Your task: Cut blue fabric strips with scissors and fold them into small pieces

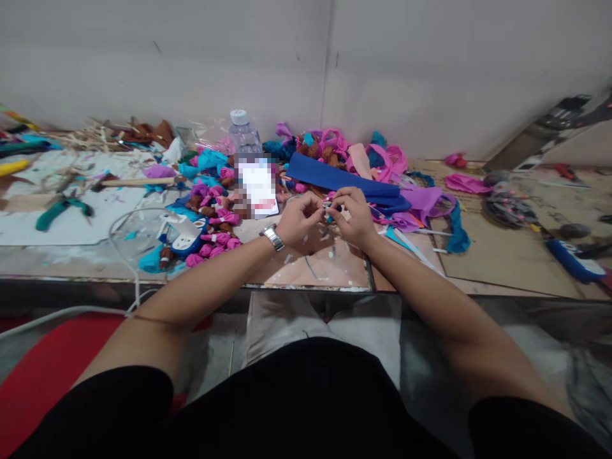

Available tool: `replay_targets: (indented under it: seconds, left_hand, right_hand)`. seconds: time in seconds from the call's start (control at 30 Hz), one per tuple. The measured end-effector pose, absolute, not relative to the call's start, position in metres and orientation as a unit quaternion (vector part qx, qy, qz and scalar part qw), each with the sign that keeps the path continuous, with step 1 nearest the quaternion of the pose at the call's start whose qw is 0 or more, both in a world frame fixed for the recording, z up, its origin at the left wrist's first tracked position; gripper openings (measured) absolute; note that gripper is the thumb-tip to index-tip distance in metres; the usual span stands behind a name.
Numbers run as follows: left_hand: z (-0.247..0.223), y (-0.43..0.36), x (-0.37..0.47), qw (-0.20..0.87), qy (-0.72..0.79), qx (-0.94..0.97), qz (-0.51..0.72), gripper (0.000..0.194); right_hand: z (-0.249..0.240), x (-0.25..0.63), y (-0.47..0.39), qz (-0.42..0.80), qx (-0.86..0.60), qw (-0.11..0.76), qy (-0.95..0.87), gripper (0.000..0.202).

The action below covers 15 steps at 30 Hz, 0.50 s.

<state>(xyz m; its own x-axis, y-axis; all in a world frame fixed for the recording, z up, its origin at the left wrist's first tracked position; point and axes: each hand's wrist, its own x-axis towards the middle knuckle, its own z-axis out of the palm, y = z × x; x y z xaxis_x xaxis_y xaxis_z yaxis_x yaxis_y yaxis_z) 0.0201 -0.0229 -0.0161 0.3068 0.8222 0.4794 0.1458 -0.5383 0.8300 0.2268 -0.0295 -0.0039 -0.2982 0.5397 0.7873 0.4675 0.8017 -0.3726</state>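
My left hand, with a metal watch at the wrist, is closed in a pinch above the workbench. Close against it, my right hand pinches too. Between the fingertips is something small and pale, with a bit of blue just below; it is too small to make out. Behind my right hand lies a long blue strip, with purple fabric to its right. A lit phone leans behind my left hand. Pink, brown and blue knotted bundles are heaped left of my hands.
A capped bottle stands behind the phone. Green-handled pliers and a hammer lie at the left. White cable hangs over the bench edge. Cardboard, dark coiled material and a blue-and-white object are at the right.
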Motion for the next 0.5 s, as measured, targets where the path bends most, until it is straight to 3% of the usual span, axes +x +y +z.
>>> replay_targets:
  seconds: [0.5]
  left_hand:
    - [-0.0159,-0.0226,0.0201,0.336,0.325,0.726,0.504,0.026]
  right_hand:
    - [-0.0022,0.2269,-0.0305,0.044,-0.320,0.504,-0.802,0.028]
